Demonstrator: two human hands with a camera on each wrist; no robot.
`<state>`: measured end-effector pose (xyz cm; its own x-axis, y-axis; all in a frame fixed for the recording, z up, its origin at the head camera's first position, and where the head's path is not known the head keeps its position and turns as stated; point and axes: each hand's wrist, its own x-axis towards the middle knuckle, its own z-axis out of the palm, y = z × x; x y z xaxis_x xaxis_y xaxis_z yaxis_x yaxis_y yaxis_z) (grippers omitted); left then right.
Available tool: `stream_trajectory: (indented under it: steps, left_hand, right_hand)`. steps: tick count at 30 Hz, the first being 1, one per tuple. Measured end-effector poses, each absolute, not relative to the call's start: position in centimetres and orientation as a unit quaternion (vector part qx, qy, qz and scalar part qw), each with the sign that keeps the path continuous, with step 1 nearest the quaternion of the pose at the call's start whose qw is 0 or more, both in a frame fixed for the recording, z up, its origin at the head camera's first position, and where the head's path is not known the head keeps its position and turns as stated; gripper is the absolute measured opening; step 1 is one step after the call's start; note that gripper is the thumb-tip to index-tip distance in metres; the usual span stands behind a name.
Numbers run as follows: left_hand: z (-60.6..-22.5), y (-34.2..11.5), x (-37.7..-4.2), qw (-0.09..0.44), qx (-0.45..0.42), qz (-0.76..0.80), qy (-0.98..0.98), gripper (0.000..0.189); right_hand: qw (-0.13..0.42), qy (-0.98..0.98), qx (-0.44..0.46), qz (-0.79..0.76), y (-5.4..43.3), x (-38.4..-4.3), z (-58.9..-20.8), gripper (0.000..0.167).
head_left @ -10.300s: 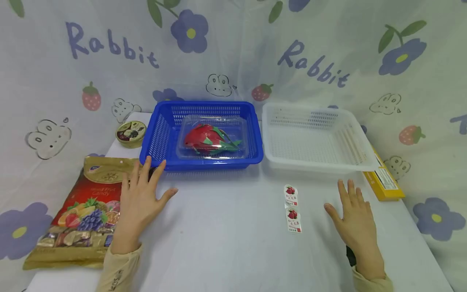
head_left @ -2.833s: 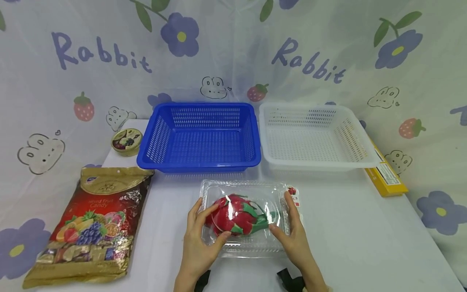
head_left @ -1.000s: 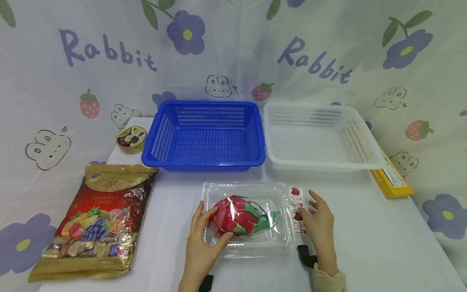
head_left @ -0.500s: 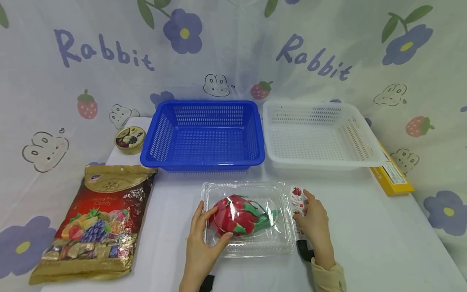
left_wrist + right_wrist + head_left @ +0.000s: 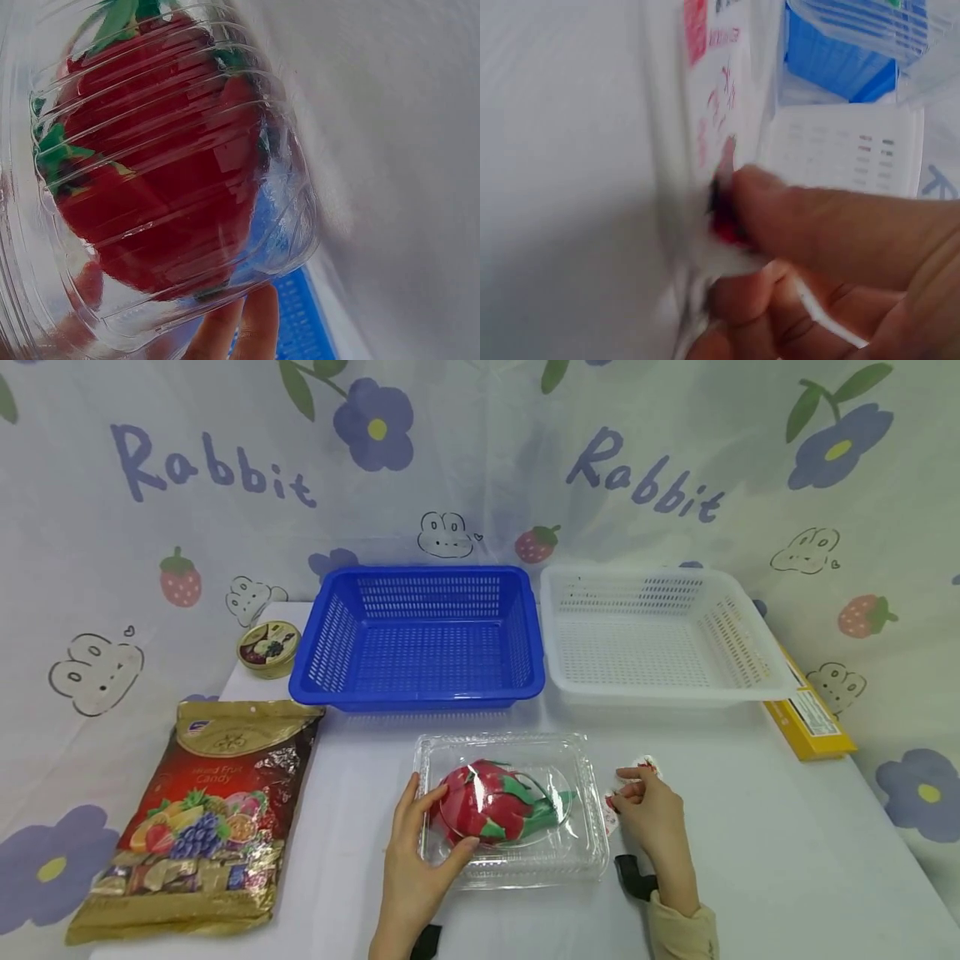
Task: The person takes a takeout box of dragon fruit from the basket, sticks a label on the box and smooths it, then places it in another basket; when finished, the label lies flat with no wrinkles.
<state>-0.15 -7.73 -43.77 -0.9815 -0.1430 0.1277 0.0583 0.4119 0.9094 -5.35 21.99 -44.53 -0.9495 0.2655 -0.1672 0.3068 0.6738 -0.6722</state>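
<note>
A clear plastic clamshell box (image 5: pixel 585 760) sits on the table with a red dragon fruit (image 5: pixel 483 802) with green scales inside. My left hand (image 5: pixel 416 864) holds its left end, thumb at the front and fingers round the left side. In the left wrist view, fingertips (image 5: pixel 259 319) touch the box's end wall. Right of the box, my right hand (image 5: pixel 654 818) pinches a strip of dragon fruit stickers (image 5: pixel 611 817) between thumb and finger. The strip looks tilted and partly hidden by the hand; the right wrist view shows its printed sticker (image 5: pixel 716 97) blurred beside the thumb.
Behind the box stand a blue basket (image 5: pixel 416 700) and a white basket (image 5: pixel 667 693). A mixed fruit candy bag (image 5: pixel 198 818) lies at left, with a round tin (image 5: pixel 268 647) behind it. A yellow box (image 5: pixel 813 727) lies at the right edge, partly under the white basket's rim.
Over the last second my right hand has closed on the sticker strip and turned it from its flat, upright line. Earlier, the boxed dragon fruit came out of the blue basket.
</note>
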Motion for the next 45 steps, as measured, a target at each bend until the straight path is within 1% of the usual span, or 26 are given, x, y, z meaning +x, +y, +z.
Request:
stream_trajectory:
  steps: [2,6,10,15,21,23,25,27,30,32,38,45]
  left_hand:
    - [-43.7,-7.7,-0.2,0.092,0.025,-0.541,-0.836,0.060]
    - [-43.8,-7.8,-0.2,0.091,0.024,-0.541,-0.836,0.060]
    - [-43.8,-7.8,-0.3,0.091,0.023,-0.540,-0.836,0.060]
    - [-43.7,-7.8,-0.2,0.092,0.019,-0.539,-0.837,0.061]
    - [-43.7,-7.8,-0.2,0.093,0.016,-0.537,-0.838,0.062]
    - [-43.6,-7.7,-0.2,0.098,0.018,-0.523,-0.847,0.062]
    - [-43.3,-7.6,-0.1,0.114,0.014,-0.499,-0.859,0.064]
    - [-43.1,-7.4,0.0,0.142,0.004,-0.465,-0.874,0.066]
    - [-42.7,-7.2,0.0,0.191,-0.019,-0.421,-0.886,0.070]
    - [-42.4,-7.1,0.0,0.216,-0.037,-0.399,-0.891,0.070]
    - [-41.5,-7.0,0.3,0.251,-0.085,-0.378,-0.887,0.067]
    - [-39.8,-6.6,1.1,0.245,-0.178,-0.450,-0.840,0.056]
  right_hand:
    - [0.021,0.908,0.160,-0.387,22.1,-5.3,-44.5,0.036]
    - [-0.002,0.878,0.167,-0.448,22.3,-5.2,-44.3,0.037]
    - [-0.043,0.835,0.189,-0.514,22.4,-5.3,-44.1,0.039]
    - [-0.088,0.799,0.219,-0.554,22.1,-5.2,-43.8,0.042]
    - [-0.139,0.769,0.199,-0.592,21.7,-4.8,-43.0,0.049]
    - [-0.164,0.751,0.172,-0.616,21.3,-4.6,-42.5,0.051]
    - [-0.189,0.731,0.122,-0.644,20.8,-4.2,-41.9,0.053]
    - [-0.214,0.714,0.046,-0.665,20.1,-3.9,-41.3,0.054]
    - [-0.227,0.699,-0.062,-0.675,19.0,-3.4,-40.8,0.055]
    - [-0.236,0.702,-0.117,-0.662,18.3,-3.1,-40.5,0.055]
    - [-0.252,0.713,-0.185,-0.627,16.7,-2.3,-39.8,0.059]
    - [-0.217,0.701,-0.259,-0.629,15.2,-0.8,-39.0,0.064]
